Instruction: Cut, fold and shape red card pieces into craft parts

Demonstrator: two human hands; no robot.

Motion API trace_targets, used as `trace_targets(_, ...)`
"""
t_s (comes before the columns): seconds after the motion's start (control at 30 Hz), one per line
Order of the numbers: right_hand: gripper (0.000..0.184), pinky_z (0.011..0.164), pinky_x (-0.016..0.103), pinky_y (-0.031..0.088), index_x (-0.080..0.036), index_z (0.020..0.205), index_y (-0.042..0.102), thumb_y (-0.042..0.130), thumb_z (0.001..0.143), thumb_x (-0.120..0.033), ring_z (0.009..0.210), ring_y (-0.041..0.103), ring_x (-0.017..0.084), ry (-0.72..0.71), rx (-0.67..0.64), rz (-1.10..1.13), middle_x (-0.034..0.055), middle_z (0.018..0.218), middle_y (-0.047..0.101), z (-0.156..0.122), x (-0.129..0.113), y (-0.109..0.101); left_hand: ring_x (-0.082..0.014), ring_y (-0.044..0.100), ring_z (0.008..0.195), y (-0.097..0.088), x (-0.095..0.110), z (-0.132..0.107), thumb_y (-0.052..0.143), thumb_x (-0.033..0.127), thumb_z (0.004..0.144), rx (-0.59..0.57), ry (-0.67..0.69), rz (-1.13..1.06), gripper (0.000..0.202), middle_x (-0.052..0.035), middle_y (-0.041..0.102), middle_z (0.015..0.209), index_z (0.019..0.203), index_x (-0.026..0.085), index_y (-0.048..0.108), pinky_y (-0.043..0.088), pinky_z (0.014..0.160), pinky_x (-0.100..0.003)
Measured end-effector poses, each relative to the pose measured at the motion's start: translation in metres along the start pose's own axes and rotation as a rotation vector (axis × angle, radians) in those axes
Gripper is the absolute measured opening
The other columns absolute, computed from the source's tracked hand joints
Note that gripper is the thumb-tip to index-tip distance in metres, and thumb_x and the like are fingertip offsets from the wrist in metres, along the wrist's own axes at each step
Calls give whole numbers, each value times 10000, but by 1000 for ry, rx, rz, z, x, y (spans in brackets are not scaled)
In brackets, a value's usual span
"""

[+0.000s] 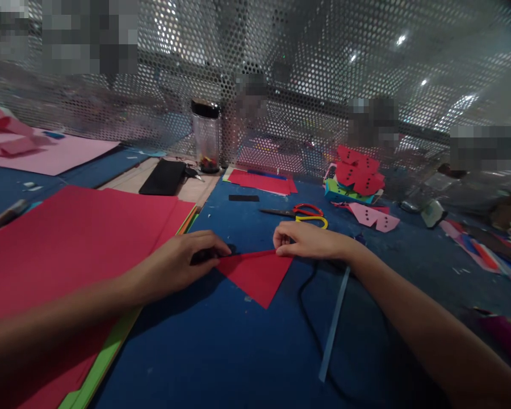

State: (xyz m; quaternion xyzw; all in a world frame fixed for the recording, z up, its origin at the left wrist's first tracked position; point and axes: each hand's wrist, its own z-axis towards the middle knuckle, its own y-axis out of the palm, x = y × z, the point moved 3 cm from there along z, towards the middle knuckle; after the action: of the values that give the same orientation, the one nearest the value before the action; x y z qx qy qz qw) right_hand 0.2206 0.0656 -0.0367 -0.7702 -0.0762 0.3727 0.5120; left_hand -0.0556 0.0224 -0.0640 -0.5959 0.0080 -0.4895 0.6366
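Observation:
A small red paper triangle [256,276] lies on the blue table [221,346], point toward me. My left hand [183,262] pinches its top left corner, fingers closed on the fold. My right hand [309,241] is curled shut on the top right corner, pressing the same folded edge down. Just beyond my right hand lie scissors [300,215] with red and yellow handles.
A stack of large red sheets [63,255] over green ones fills the left. A pale blue paper strip [334,324] and a black cable [310,318] lie near my right forearm. Farther back: a black phone [163,177], a clear jar [206,136], red sheets [262,182], finished red and pink paper pieces [360,173], a perforated metal screen [281,68].

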Motion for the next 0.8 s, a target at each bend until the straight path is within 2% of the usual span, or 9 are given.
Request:
trace_targets(0.17, 52, 698, 264, 448, -197, 916, 636, 608, 897, -237, 800, 621, 162, -4, 17, 118, 12, 867, 682, -4, -9, -10, -173, 704, 806, -5, 2, 5, 605, 325, 938, -1, -104, -76, 210, -44, 763, 940, 1073, 222, 730, 576, 673, -273)
trace_targets(0.37, 127, 742, 272, 461, -192, 962, 650, 571, 928, -285, 854, 614, 172, -11, 72, 146, 29, 938, 685, -22, -23, -16, -211, 721, 904, -17, 6, 7, 644, 397, 921, 9, -198, -171, 243, -54, 770, 960, 1056, 216, 733, 588, 757, -328)
trace_targets(0.53, 128, 762, 273, 460, -197, 995, 673, 581, 930, -257, 883, 629, 171, -13, 137, 182, 28, 987, 708, -45, -33, -8, -210, 731, 890, -17, 15, 0, 675, 395, 888, -27, -238, -239, 268, -51, 772, 911, 1066, 200, 719, 594, 787, -345)
trace_targets(0.8, 124, 719, 277, 428, -195, 981, 695, 598, 932, -256, 808, 612, 153, 48, 242, 172, 17, 935, 710, -77, -46, 10, -218, 718, 867, -14, 25, -10, 723, 452, 835, -87, -345, -223, 294, -38, 779, 876, 1000, 208, 738, 554, 747, -315)
